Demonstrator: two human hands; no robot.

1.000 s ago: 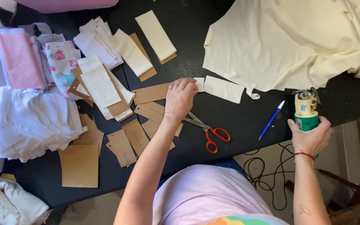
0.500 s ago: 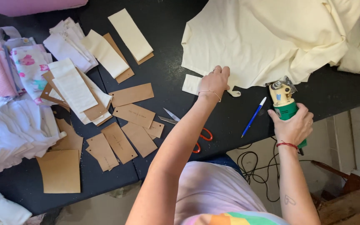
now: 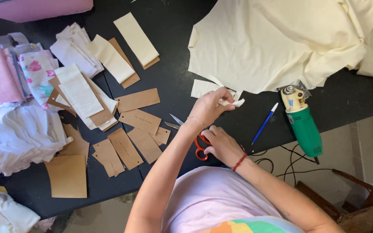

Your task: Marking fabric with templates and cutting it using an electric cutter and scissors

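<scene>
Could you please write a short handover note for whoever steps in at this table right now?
Left hand: pinching a small cream fabric scrap just off the edge of the big cream fabric sheet.
Right hand: on the red-handled scissors, which lie on the black table, blades pointing up-left.
Green electric cutter: set down at the table's right edge, nobody holding it; blue pen beside it.
Done: cut cream strips sit on brown card templates at centre-left.
Left: the big sheet is mostly uncut; several templates lie bare.
</scene>
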